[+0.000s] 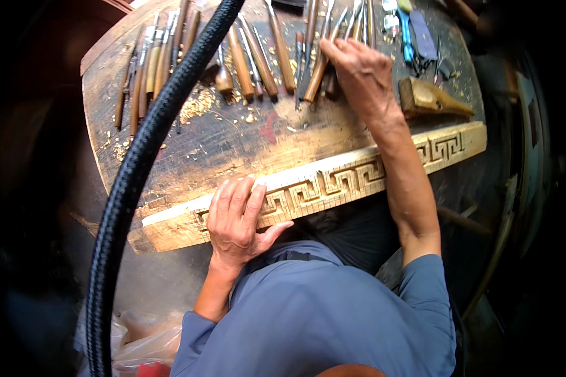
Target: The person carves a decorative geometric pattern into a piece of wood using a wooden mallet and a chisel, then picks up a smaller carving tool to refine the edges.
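Observation:
A long pale wooden beam carved with an angular key pattern lies slantwise along the near edge of the table. My left hand lies on its left part, fingers flat over the top and thumb apart along the front side. Farther off, my right hand is among the carving tools at the back. Its fingers are curled, with the tips at a wooden-handled chisel; the palm side is hidden. My right forearm crosses above the beam and covers part of the carving.
Several wooden-handled carving tools lie in rows across the back. A wooden mallet-like block rests at the right, near a blue-handled tool. Wood shavings are scattered on the table. A thick black braided hose hangs across the left.

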Motion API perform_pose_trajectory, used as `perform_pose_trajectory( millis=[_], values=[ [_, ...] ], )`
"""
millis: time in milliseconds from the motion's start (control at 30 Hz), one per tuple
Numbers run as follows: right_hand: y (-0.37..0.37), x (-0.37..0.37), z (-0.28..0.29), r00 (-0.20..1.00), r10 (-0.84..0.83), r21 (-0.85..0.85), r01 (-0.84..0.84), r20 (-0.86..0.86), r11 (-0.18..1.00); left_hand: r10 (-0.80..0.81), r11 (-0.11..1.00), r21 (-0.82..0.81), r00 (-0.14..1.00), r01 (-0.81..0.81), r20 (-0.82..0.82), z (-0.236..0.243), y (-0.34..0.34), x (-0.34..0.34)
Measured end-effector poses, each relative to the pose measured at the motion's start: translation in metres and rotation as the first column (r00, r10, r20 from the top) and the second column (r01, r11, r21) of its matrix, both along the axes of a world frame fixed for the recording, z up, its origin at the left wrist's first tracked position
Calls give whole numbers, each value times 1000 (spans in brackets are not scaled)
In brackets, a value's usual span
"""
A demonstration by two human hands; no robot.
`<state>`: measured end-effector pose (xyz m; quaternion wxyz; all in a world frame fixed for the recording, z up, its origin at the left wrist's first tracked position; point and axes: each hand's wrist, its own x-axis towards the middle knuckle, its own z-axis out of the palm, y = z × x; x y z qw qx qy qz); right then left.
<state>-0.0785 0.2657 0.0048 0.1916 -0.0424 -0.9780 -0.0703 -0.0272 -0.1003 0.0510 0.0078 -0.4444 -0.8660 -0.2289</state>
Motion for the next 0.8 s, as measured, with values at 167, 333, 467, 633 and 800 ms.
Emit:
perform_pose_trajectory(
  millis=[167,333,467,633,800],
  values=[
    [14,-2,16,941,12,-85,-43,-337,995,0,999,41,996,-4,87,6,1,-5],
    [5,-33,72,887,-87,-744,-323,-454,585,7,998,67,996,-13,87,4,-1,-7],
    [-15,-58,98,958,-5,-911,-271,-287,311,4,998,67,992,-13,124,6,-3,-9],
    [-48,-86,86,953,136,-918,-299,-272,259,8,997,73,987,-20,161,5,-6,-11],
    [-80,-96,82,988,76,-971,-147,-135,189,-13,994,109,986,-5,165,6,-5,-14]
  ],
)
